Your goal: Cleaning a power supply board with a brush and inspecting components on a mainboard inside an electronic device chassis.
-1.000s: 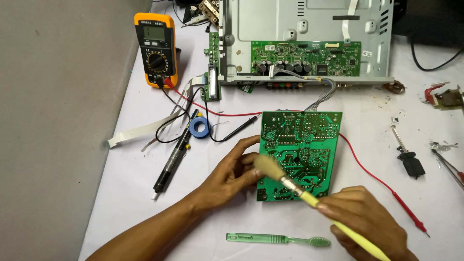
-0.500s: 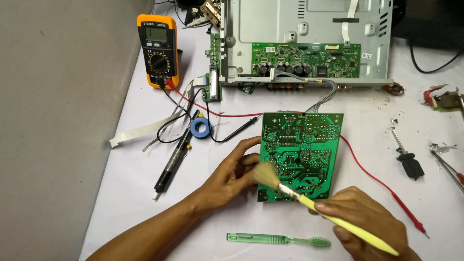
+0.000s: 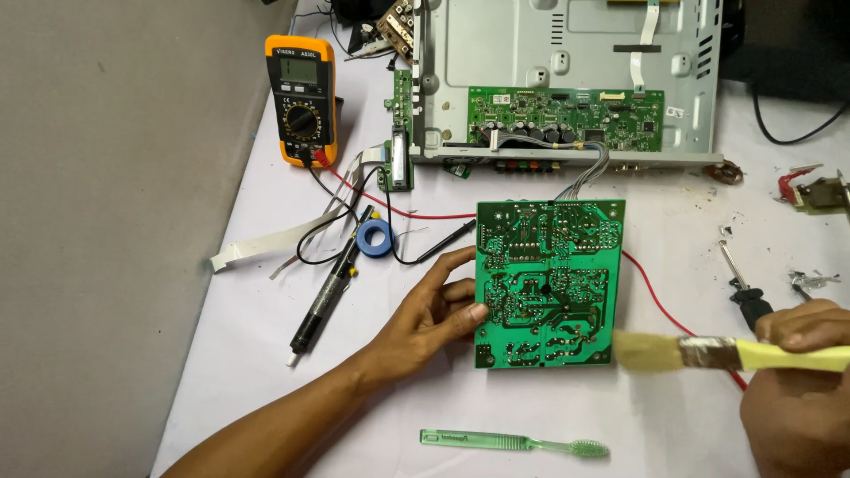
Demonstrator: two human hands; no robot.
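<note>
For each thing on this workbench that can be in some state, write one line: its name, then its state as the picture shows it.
left hand: fingers pressed on the board's left edge.
right hand: closed round the brush handle.
green circuit board: solder side up, flat on the table.
brush: held level, bristles off the board's right edge.
multimeter: leads plugged in; display unreadable.
metal chassis: opened, its own board exposed.
green toothbrush: lying unused.

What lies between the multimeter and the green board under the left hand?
In the head view: multimeter leads, a blue roll, then the circuit board.
</note>
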